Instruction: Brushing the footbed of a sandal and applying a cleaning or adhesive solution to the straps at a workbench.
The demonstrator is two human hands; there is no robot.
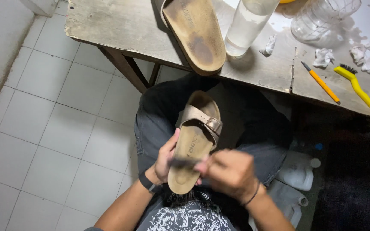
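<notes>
Over my lap I hold a tan one-strap sandal (195, 139) with a metal buckle, footbed up. My left hand (166, 158) grips its left edge near the heel. My right hand (229, 172) is closed on a small dark object (184, 162), blurred, that lies across the footbed near the heel. A second sandal (195, 32), its footbed darkly soiled, lies on the wooden table (120, 30) and overhangs the front edge.
On the table stand a clear water bottle (247, 25) and a crumpled clear plastic bottle (320, 17). Crumpled tissues (367, 53), an orange pencil (320, 82) and a yellow brush (362, 94) lie beside them. White plastic jugs (298, 171) sit on the floor at my right. White tiles (56, 128) lie left.
</notes>
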